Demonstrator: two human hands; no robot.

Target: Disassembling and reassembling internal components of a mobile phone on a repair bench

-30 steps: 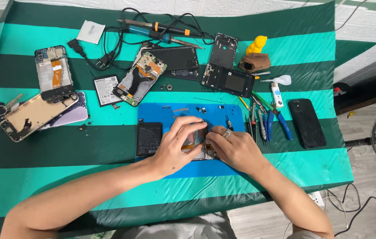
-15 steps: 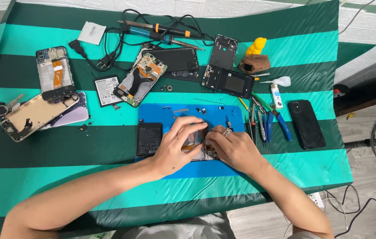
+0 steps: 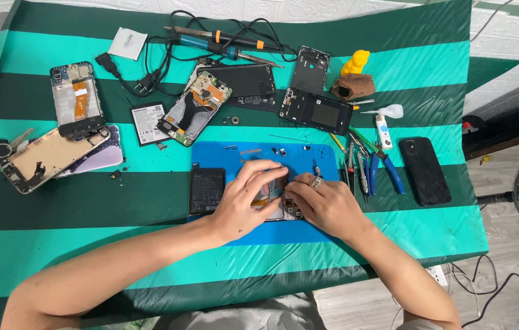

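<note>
Both hands on the opened phone (image 3: 275, 205), mid blue mat (image 3: 210, 156), near edge of the tabletop (image 3: 455, 226). Left hand (image 3: 244, 201) curled over its left side w/ fingers pinching the top edge; right hand (image 3: 323, 205) closed on its right side, maybe w/ a small tool, can't tell. Phone's long axis runs away from the person, between both hands, equally near. Battery (image 3: 206, 189) just left.

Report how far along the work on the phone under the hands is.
Done: the opened phone lies on the blue mat with its back off, and a black battery rests beside it. In hand: the left hand steadies the phone while the right hand works on its innards with its fingertips. Left: loose screws and small parts lie on the mat; the phone is unclosed.
</note>
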